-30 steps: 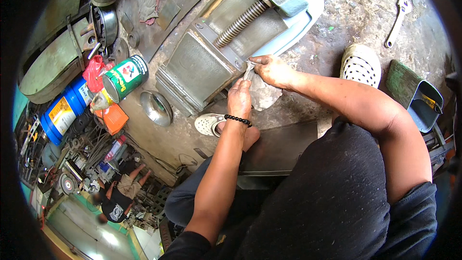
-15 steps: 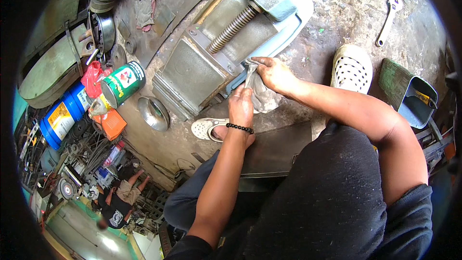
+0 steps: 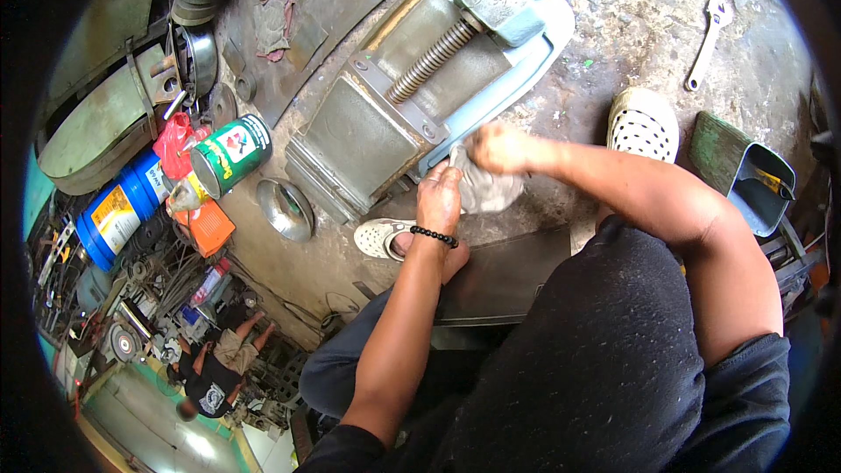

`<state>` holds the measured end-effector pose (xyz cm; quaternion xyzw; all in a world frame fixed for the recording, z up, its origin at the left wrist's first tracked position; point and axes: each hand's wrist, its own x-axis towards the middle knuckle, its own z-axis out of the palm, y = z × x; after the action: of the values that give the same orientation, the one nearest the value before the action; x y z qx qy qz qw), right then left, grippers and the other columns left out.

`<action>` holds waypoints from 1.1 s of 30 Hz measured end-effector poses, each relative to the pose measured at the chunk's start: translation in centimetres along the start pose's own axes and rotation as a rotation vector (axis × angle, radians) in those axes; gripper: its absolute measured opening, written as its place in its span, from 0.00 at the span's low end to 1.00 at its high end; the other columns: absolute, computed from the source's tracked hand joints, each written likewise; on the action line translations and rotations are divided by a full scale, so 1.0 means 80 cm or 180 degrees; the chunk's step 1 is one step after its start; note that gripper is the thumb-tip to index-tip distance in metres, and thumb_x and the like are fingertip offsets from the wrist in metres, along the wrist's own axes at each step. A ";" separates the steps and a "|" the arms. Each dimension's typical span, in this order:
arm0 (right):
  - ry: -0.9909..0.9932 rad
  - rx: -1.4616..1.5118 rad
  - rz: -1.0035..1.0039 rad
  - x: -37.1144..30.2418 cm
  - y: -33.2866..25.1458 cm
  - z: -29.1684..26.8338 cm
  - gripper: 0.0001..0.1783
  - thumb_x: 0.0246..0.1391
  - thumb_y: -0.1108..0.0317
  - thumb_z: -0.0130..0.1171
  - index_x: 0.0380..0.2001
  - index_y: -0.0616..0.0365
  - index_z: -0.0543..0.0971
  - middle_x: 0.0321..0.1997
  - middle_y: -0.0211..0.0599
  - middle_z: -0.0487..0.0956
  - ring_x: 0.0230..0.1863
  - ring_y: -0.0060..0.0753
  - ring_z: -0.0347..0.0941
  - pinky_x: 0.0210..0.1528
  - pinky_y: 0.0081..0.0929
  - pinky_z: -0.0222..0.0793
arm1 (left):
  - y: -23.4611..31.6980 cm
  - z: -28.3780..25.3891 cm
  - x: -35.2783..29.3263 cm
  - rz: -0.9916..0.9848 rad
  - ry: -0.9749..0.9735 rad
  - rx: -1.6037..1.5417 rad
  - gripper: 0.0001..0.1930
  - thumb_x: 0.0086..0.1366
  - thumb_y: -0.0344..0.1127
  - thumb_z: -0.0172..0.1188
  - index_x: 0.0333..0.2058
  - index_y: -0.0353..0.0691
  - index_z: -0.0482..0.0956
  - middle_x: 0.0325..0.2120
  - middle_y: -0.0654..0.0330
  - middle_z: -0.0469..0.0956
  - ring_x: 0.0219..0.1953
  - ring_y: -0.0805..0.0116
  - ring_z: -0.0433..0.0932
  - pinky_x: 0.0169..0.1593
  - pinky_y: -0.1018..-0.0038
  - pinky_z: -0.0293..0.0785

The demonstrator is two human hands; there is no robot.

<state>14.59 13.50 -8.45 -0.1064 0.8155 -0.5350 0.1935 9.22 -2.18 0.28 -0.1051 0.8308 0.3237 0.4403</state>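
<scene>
A large machine vise [image 3: 363, 136], grey metal with pale blue sides, lies on the floor in front of me. Its threaded screw [image 3: 432, 63] runs along the middle. At its near right side, my left hand [image 3: 439, 197] is closed on a crumpled grey rag [image 3: 487, 189], thumb on top. My right hand [image 3: 501, 148] is just right of it, at the rag's upper edge beside the vise. Motion smears its fingers, so their grip is unclear. Most of the rag hangs between and below my hands.
Left of the vise are a shiny metal bowl [image 3: 286, 209], a green can [image 3: 232, 155] and a blue bucket [image 3: 120, 208]. An adjustable wrench [image 3: 707, 45] and a green metal container [image 3: 732, 156] lie right. A person [image 3: 216, 377] sits at the far lower left.
My right hand has shifted slightly right and down and is now blurred. My left hand stays on the rag, which hangs more bunched. The whole view has shifted slightly.
</scene>
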 end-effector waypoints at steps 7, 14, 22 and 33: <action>0.1966 0.1917 0.1382 -0.041 -0.031 -0.013 0.21 0.59 0.66 0.45 0.50 0.59 0.81 0.44 0.60 0.81 0.50 0.52 0.79 0.55 0.38 0.72 | 0.007 0.014 -0.012 0.0389 -0.0170 -0.0223 0.24 0.63 0.37 0.54 0.52 0.24 0.75 0.43 0.45 0.80 0.46 0.61 0.77 0.53 0.72 0.69; 0.1792 0.2341 0.1398 -0.009 -0.030 0.001 0.25 0.62 0.65 0.44 0.59 0.65 0.73 0.48 0.57 0.81 0.49 0.45 0.80 0.54 0.30 0.73 | 0.018 0.006 0.013 0.0334 0.0228 -0.0396 0.21 0.65 0.34 0.51 0.51 0.25 0.76 0.44 0.49 0.81 0.45 0.65 0.77 0.53 0.72 0.70; 0.0793 0.1073 0.0535 -0.010 -0.003 -0.017 0.24 0.60 0.68 0.46 0.59 0.64 0.73 0.55 0.59 0.77 0.52 0.46 0.77 0.56 0.32 0.70 | 0.017 0.000 -0.004 0.0414 0.0052 0.0226 0.20 0.64 0.33 0.51 0.50 0.26 0.76 0.38 0.55 0.81 0.40 0.68 0.77 0.48 0.73 0.71; 0.1621 0.2232 0.1207 -0.038 -0.028 -0.017 0.22 0.63 0.69 0.40 0.51 0.72 0.76 0.53 0.57 0.78 0.52 0.49 0.77 0.60 0.34 0.70 | 0.047 0.019 -0.035 0.0323 0.0037 0.0354 0.19 0.64 0.32 0.51 0.49 0.23 0.75 0.39 0.58 0.80 0.40 0.72 0.74 0.49 0.77 0.69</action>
<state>16.68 14.91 -5.29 0.2508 0.6121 -0.7424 0.1059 10.11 1.34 3.57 -0.0401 0.8544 0.2984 0.4236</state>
